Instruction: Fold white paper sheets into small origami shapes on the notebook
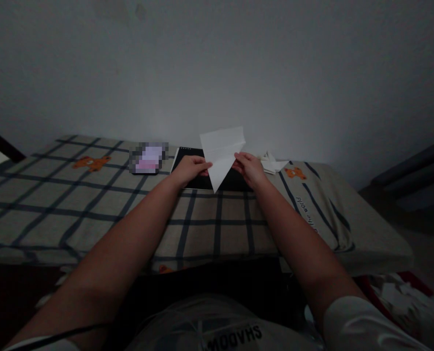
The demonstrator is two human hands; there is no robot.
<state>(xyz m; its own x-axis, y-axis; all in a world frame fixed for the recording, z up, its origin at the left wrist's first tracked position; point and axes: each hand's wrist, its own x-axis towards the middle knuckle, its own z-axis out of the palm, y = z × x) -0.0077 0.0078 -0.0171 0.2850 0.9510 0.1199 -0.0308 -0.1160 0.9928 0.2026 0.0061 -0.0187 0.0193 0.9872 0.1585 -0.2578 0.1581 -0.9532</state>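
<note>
A white sheet of paper (pixel 222 153), folded to a point at the bottom, is held upright between both my hands above a black board (pixel 187 158). My left hand (pixel 192 168) pinches its left edge with closed fingers. On the opposite edge my right hand (pixel 249 168) grips the sheet the same way. The board lies flat on the checked bedsheet (pixel 92 204).
Several folded white paper pieces (pixel 273 165) lie just right of my right hand. A small blurred pink-and-white object (pixel 149 158) sits left of the board. The bed runs against a grey wall (pixel 217 73); its front edge is near my body. More paper scraps (pixel 399 292) lie at lower right.
</note>
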